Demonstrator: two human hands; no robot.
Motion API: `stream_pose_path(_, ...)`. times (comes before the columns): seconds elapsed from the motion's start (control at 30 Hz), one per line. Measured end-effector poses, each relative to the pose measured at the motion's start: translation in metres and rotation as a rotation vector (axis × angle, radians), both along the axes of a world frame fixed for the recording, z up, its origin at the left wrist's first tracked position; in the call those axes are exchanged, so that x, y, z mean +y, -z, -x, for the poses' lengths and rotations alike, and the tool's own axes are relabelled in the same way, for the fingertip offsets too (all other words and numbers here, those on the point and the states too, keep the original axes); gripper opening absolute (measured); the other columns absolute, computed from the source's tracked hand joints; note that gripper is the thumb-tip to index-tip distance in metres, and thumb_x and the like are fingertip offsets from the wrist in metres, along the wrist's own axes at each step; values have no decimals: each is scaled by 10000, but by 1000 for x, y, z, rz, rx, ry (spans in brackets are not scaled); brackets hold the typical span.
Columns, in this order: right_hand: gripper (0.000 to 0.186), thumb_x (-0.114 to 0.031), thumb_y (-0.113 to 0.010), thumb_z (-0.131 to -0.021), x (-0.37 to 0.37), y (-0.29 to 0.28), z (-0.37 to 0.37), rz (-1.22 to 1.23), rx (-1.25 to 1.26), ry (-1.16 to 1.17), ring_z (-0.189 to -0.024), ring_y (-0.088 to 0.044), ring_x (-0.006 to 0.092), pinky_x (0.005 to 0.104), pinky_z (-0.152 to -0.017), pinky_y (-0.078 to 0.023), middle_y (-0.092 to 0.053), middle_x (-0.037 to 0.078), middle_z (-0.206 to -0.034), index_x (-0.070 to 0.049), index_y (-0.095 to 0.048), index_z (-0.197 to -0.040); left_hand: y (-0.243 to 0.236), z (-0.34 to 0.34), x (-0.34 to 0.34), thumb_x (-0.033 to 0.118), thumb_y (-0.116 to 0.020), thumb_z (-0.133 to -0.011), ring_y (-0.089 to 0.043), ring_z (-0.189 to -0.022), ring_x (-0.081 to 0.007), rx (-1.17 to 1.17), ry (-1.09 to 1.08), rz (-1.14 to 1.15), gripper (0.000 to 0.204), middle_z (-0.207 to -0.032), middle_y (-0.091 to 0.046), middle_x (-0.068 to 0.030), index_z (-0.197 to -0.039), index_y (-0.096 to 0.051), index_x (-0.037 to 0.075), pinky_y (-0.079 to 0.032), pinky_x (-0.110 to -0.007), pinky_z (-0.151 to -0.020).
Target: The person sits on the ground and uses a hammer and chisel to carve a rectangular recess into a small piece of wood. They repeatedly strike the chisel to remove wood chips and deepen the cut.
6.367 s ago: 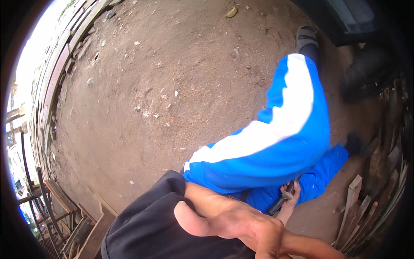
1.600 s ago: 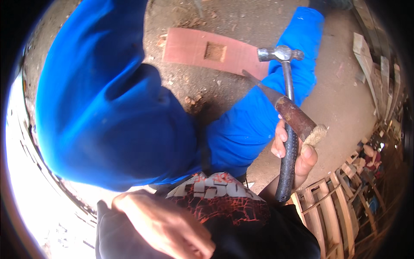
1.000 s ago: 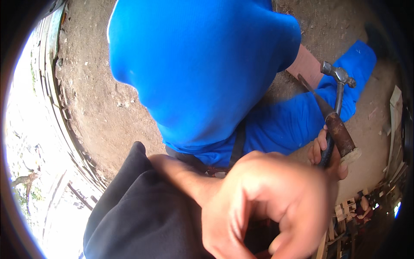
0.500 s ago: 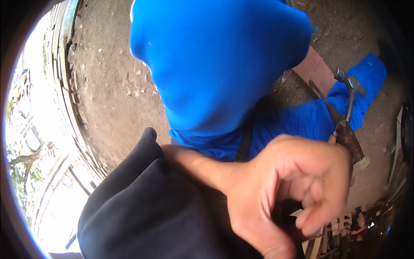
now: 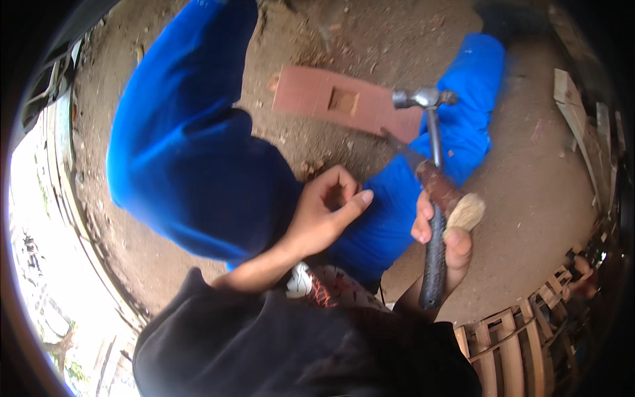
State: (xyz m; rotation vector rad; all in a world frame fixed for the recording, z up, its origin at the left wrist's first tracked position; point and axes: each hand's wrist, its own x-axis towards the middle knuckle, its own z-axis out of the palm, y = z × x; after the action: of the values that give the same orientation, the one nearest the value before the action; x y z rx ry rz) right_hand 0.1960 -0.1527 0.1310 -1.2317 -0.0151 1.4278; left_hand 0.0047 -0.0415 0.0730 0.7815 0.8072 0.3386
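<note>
In my right hand (image 5: 456, 245) I grip a ball-peen hammer (image 5: 433, 264) together with a chisel (image 5: 442, 186). The hammer stands nearly upright in view, its metal head uppermost and its dark textured handle hanging below my fingers. The chisel crosses it, with a brown wooden handle, a pale frayed butt end and a blade slanting up to the left. My left hand (image 5: 324, 212) is loosely curled over my lap, with nothing visible in it. Beyond my legs a reddish wooden board (image 5: 297, 92) lies on the ground, with a rectangular recess (image 5: 344, 100) cut in it.
My bent legs in blue trousers (image 5: 178, 152) surround the board on the near side and right. Dirt ground (image 5: 516, 218) with small chips spreads around. Wooden slats (image 5: 509, 351) are stacked at the lower right, and planks (image 5: 575, 126) lie at the far right.
My left hand has drawn back from in front of the tools toward my lap. The view has shifted, bringing the board's recess and my right hand's grip into sight.
</note>
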Motion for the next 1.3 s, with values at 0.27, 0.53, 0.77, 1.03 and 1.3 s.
stream_pose_path(0.27,770,-239,-814,-541,7,0,25,93,-167,-51,-655,-571,108,250,-611,-489,-544,33,-833,11,-483,-1190,20,-34,-3,86,-725,-782,-581,-1016,-426,310,284,-639,718,-1185,-536,-245,-1419,-393,83,-486,-510,-855)
stream_pose_path(0.53,764,-173,-796,-610,1,4,27,3,-95,-21,-602,-526,95,259,-553,-472,-522,36,-794,33,-417,-1240,66,-82,-3,19,-639,-798,-523,-974,-398,280,166,-1004,173,-1147,-588,-162,-962,-652,72,-449,-453,-882)
stream_pose_path(0.77,740,-296,-786,-729,2,4,37,-17,-160,-11,-559,-507,106,256,-498,-448,-472,55,-822,77,-389,-1230,60,-82,3,39,-656,-817,-536,-955,-375,253,7,-969,207,-1054,-628,-122,-1017,-666,88,-460,-443,-871)
stream_pose_path(1.03,924,-491,-787,-796,14,1,34,2,-215,-113,-519,-500,105,239,-468,-444,-537,92,-823,124,-339,-1319,53,-72,12,31,-692,-747,-507,-1024,-387,317,-42,-966,265,-1090,-587,-117,-1006,-650,73,-450,-457,-899)
stream_pose_path(1.3,953,-398,-773,-779,25,7,37,31,-303,-83,-511,-501,101,226,-461,-427,-547,89,-751,155,-282,-1380,45,-74,16,75,-678,-772,-486,-1098,-401,379,-62,-919,232,-1121,-575,-120,-1000,-640,57,-417,-496,-919)
